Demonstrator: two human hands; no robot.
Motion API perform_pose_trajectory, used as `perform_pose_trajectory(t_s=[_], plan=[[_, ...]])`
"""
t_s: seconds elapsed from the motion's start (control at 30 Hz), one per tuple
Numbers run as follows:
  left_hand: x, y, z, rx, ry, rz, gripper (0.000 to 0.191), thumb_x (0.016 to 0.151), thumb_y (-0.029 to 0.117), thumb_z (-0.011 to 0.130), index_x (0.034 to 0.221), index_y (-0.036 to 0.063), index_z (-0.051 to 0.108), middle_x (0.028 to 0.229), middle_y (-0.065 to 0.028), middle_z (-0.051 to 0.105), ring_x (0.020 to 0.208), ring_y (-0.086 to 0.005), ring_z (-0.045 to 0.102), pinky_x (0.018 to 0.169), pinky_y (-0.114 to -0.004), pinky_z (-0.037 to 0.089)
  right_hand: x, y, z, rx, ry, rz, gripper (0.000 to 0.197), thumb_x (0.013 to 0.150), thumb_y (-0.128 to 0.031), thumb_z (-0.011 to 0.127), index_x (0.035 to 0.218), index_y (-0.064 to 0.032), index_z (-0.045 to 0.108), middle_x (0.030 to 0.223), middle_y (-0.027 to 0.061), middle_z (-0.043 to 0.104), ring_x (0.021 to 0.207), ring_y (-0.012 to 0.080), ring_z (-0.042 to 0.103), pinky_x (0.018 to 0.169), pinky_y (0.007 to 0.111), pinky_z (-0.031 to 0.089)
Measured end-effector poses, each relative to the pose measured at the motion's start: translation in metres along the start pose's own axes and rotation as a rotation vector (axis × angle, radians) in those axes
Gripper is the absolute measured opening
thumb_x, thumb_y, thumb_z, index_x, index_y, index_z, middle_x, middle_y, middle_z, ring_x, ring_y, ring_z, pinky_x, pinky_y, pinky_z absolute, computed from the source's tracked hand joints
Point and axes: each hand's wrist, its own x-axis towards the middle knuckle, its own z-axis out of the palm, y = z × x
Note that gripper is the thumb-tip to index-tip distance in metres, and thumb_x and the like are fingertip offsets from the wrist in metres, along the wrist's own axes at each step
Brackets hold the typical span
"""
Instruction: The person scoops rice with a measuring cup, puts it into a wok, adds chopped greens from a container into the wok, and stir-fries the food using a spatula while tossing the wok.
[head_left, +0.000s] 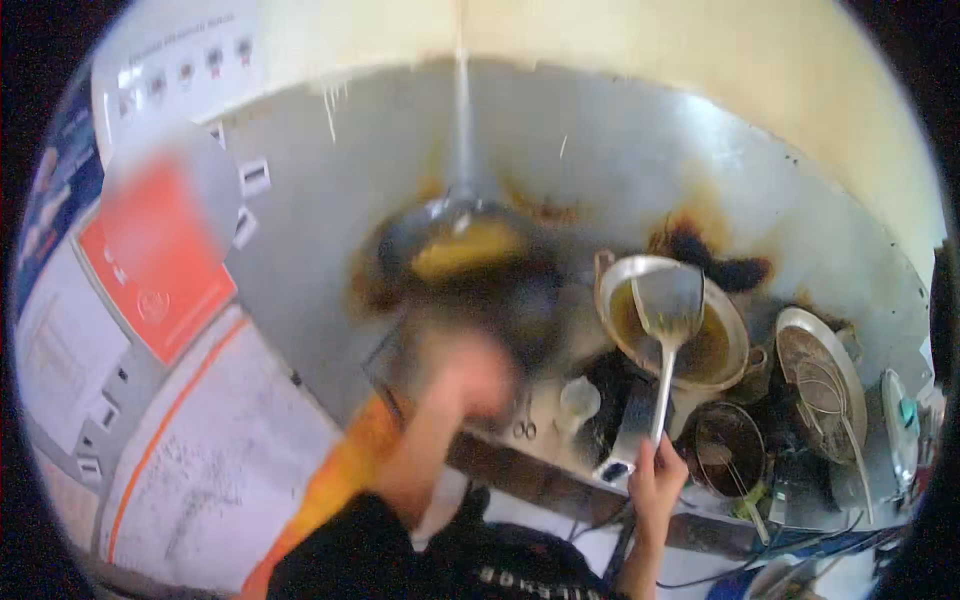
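My left hand (484, 375), smeared by motion, looks closed at the near side of a dark wok (390, 251). The grip itself is hidden, but wok and hand are blurred alike. Yellow food (469, 247) shows inside the wok, too blurred to name. My right hand (658, 480) grips the handle of a metal wok spatula (675, 307), its broad blade raised in front of a two-handled metal pan (733, 315). Brownish-yellow liquid (709, 352), probably oil, stands in that pan.
Right of the pan are a dark pot (701, 450) with a strainer and a round metal pan (847, 375) holding another strainer. A small translucent cup (580, 397) stands near scissors handles (525, 430). Behind rises a stained metal wall (600, 127); printed sheets (202, 465) hang at left.
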Motion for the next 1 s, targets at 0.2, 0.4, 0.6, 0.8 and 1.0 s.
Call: perform_pose_trajectory(t_s=[0.2, 0.4, 0.6, 0.8, 1.0], plan=[[-0.077, -0.017, 0.107, 0.32, 0.944, -0.085, 0.017, 0.087, 0.02, 0.05, 0.074, 0.0139, 0.058, 0.062, 0.0001, 0.056, 0.05, -0.0105, 0.052, 0.041, -0.024, 0.039, -0.049, 0.006, -0.055, -0.013, -0.068, 0.055, 0.019, 0.095, -0.015, 0.055, 0.103, 0.0001, 0.064, 0.065, -0.0048, 0.054, 0.051, 0.001, 0.043, 0.045, 0.019, 0.032], [-0.067, -0.05, 0.1, 0.109, 0.319, 0.032, 0.029, 0.093, 0.028, 0.05, 0.068, 0.0135, 0.05, 0.059, 0.0018, 0.048, 0.048, -0.0118, 0.046, 0.042, -0.025, 0.038, -0.031, 0.003, -0.046, 0.062, -0.015, 0.079, 0.022, 0.095, -0.019, 0.057, 0.08, -0.0042, 0.055, 0.059, -0.007, 0.044, 0.05, 0.0022, 0.039, 0.044, 0.02, 0.029], [-0.039, -0.058, 0.057, -0.048, 0.197, 0.012, 0.031, 0.094, 0.028, 0.048, 0.067, 0.0141, 0.047, 0.057, 0.0029, 0.045, 0.045, -0.0113, 0.042, 0.04, -0.025, 0.036, -0.017, 0.035, -0.045, 0.111, 0.07, 0.148, 0.025, 0.095, -0.021, 0.058, 0.075, -0.0068, 0.055, 0.058, -0.0074, 0.044, 0.049, 0.0042, 0.039, 0.044, 0.021, 0.03], [-0.083, -0.082, 0.032, -0.156, 0.247, -0.237, 0.033, 0.093, 0.023, 0.049, 0.061, 0.0147, 0.041, 0.053, 0.0036, 0.039, 0.042, -0.0106, 0.038, 0.038, -0.025, 0.033, -0.021, 0.043, -0.041, 0.197, 0.049, 0.259, 0.024, 0.097, -0.023, 0.055, 0.083, -0.0029, 0.058, 0.058, -0.0057, 0.045, 0.048, 0.0032, 0.04, 0.042, 0.02, 0.03], [-0.016, -0.049, 0.08, -0.064, 0.52, 0.175, 0.03, 0.087, 0.01, 0.048, 0.06, 0.0146, 0.038, 0.054, 0.0033, 0.037, 0.044, -0.0092, 0.036, 0.039, -0.023, 0.032, 0.022, 0.048, -0.028, 0.041, -0.032, 0.143, 0.026, 0.096, -0.022, 0.056, 0.078, -0.0036, 0.055, 0.059, -0.006, 0.045, 0.049, 0.0018, 0.041, 0.043, 0.02, 0.031]])
